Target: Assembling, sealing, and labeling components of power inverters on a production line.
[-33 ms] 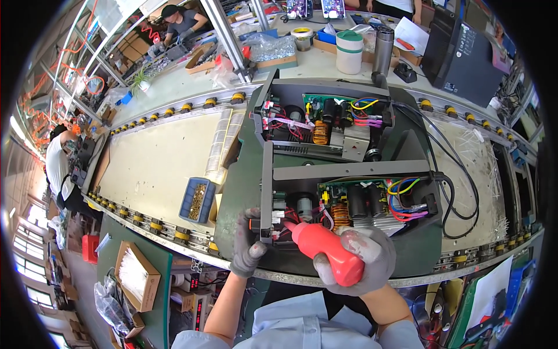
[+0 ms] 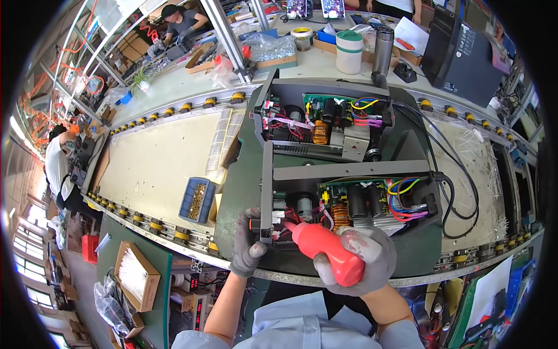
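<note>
While both gloved hands work at the near edge of a desk (image 2: 157,151), the right hand (image 2: 372,262) wraps its grip around a red bottle (image 2: 325,244), thumb on the near side, fingers over the top. The bottle is tilted, its narrow nozzle aimed up and to the left, at the left end of an open near chassis (image 2: 354,170). The left hand (image 2: 247,247) rests against that end, thumb toward the wearer; whether its grip pinches the plate or only steadies it, I cannot tell.

The bottle is probably light, soft-walled and easy to squeeze, best taken around its thick body, leaving the nozzle free. The chassis looks stiff and rather heavy, safest held by its grey metal walls. Its insides seem fragile: a copper coil (image 2: 340,215), black cylinders (image 2: 356,200) and coloured wires (image 2: 404,216) make poor handholds. Smooth gloves on painted metal could slip a little.

Beneath lies a green mat (image 2: 241,186). Just behind sits a similar far chassis (image 2: 331,87), also open, and to the left, a blue bin (image 2: 193,218) of small brass-coloured parts.
</note>
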A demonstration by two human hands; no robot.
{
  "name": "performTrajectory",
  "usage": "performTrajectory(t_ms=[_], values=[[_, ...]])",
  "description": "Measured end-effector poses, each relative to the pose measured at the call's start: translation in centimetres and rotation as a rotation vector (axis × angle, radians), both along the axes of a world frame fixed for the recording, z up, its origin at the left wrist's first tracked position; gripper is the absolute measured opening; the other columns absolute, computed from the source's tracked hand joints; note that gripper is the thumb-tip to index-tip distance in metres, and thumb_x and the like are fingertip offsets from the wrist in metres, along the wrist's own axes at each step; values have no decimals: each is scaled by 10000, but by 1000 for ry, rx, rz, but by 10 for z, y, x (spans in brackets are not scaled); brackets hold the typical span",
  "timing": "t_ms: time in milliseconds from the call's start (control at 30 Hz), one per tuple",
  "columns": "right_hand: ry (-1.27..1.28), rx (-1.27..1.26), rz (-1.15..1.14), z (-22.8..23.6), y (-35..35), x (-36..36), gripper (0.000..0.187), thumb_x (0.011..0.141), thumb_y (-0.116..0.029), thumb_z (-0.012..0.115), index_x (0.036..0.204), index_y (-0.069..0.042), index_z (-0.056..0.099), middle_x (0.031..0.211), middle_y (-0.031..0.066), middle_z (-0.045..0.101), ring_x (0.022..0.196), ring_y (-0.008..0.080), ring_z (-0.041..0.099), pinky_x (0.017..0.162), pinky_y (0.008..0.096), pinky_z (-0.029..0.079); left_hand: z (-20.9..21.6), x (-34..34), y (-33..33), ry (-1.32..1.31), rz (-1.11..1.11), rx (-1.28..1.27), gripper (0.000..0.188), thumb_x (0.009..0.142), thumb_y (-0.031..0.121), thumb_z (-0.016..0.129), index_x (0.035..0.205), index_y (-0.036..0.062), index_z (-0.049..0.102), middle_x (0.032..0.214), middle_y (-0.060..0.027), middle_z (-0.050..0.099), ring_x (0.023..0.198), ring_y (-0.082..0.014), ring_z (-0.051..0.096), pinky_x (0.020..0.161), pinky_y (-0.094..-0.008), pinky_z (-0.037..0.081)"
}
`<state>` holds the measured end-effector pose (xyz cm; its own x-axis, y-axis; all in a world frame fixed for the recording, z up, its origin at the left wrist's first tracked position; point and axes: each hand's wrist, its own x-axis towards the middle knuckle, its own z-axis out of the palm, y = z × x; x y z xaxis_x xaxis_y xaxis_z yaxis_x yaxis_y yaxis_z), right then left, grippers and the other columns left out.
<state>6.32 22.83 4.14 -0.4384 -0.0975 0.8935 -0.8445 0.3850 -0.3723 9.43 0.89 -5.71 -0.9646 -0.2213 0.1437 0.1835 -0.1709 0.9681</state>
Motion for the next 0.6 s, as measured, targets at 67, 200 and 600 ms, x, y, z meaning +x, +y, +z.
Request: performTrajectory(t_ms=[67, 200, 600], values=[[-9, 7, 2, 1, 1, 1, 598, 570, -267, 832, 1056, -95, 529, 873, 75, 630, 599, 195, 583, 491, 272, 437, 2, 1, 1, -4, 0, -3, 968, 572, 607, 769, 1235, 37, 355, 1098, -44, 434, 1016, -165, 487, 896, -320, 415], [-45, 14, 4, 2, 5, 1, 583, 571, -240, 823, 1048, -83, 527, 859, 79, 625, 596, 205, 583, 497, 290, 448, 1, 1, 2, 15, 15, -56, 954, 580, 594, 770, 1229, 24, 366, 1104, -50, 438, 1028, -168, 484, 908, -321, 404], [-66, -399, 42, 9, 47, 42, 613, 713, -213, 656, 1201, -54, 322, 847, 141, 535, 620, 212, 592, 528, 283, 464, -7, -5, -12, -21, -91, -90, 959, 590, 590, 767, 1245, -10, 403, 1090, -72, 518, 1000, -168, 518, 886, -321, 426]])
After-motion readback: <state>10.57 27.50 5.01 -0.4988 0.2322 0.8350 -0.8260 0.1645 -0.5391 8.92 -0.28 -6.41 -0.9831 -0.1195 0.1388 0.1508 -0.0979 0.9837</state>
